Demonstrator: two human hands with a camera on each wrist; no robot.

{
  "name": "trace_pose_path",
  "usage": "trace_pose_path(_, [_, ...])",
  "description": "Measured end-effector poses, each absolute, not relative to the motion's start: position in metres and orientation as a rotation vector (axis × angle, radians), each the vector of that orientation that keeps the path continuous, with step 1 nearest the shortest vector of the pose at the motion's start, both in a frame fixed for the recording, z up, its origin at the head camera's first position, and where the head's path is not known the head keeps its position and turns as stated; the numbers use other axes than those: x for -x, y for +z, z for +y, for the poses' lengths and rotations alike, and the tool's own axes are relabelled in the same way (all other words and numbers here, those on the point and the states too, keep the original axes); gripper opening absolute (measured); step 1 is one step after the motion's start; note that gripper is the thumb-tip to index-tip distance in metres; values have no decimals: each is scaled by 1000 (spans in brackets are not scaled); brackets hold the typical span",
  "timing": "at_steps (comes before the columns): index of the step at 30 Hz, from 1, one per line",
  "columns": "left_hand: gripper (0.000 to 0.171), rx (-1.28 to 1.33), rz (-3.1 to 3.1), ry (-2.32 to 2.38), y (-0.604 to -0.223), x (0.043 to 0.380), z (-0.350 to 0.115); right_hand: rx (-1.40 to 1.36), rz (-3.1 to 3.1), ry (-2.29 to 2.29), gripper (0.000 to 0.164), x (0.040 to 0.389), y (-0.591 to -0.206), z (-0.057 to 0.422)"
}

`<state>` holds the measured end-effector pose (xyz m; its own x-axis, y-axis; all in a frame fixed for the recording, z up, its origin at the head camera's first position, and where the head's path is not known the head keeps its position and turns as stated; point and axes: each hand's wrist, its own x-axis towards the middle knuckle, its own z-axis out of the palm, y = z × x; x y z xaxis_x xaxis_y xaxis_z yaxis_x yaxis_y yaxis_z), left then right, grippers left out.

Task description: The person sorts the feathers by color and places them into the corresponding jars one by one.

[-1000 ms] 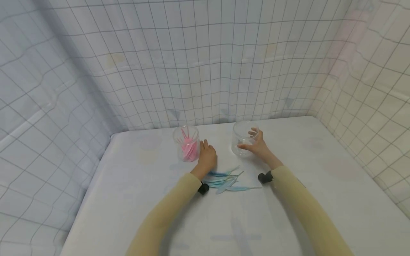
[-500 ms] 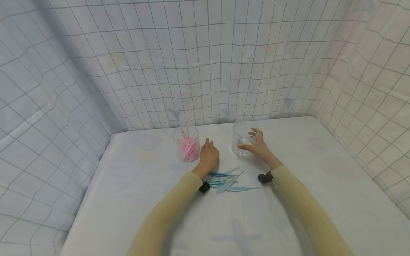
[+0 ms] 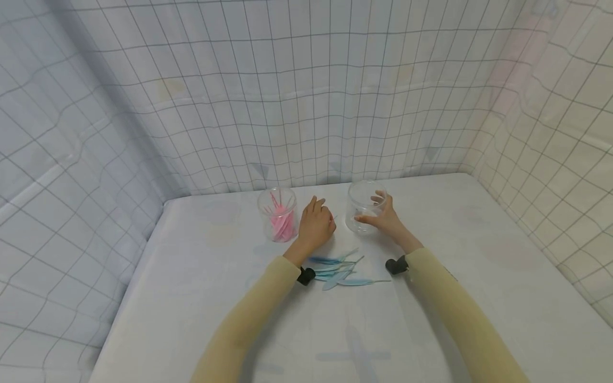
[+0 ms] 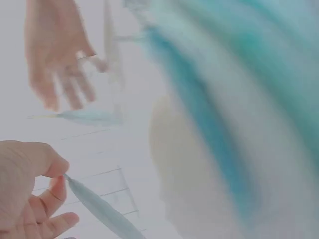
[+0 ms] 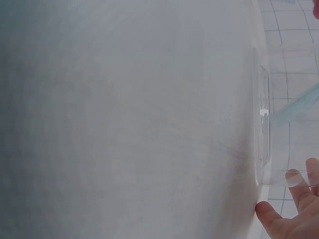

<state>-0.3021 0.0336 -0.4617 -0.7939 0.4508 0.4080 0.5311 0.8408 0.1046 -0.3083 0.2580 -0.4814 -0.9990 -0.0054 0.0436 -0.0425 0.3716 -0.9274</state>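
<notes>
Feather [image 4: 102, 211] between left fingers [image 4: 56, 193], head view unclear

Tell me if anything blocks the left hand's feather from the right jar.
Nothing visible: in the head view, only table shows between the left hand, pinching the feather, and the right jar. The right hand is opposite.

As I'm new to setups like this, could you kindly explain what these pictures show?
No machine here: each grip is a person's bare hand. The wide view looks down from a camera on the head; the two close views come from small black cameras on the wrists. Loose blue feathers lie on a white table. Farther back, a clear jar holds pink feathers, and the right grip is curled around a second jar. The left grip pinches a pale blue feather by its thin end, as the left wrist view shows.
</notes>
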Motion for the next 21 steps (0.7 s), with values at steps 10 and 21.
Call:
trace_pose_path(10, [11, 864, -2465, -803, -424, 313, 47, -33, -2578, 1736, 105, 309, -481, 260])
trace_pose_path(21, [15, 1008, -2249, -1548, -384, 326, 74, -51, -2568, 1766, 102, 306, -479, 259])
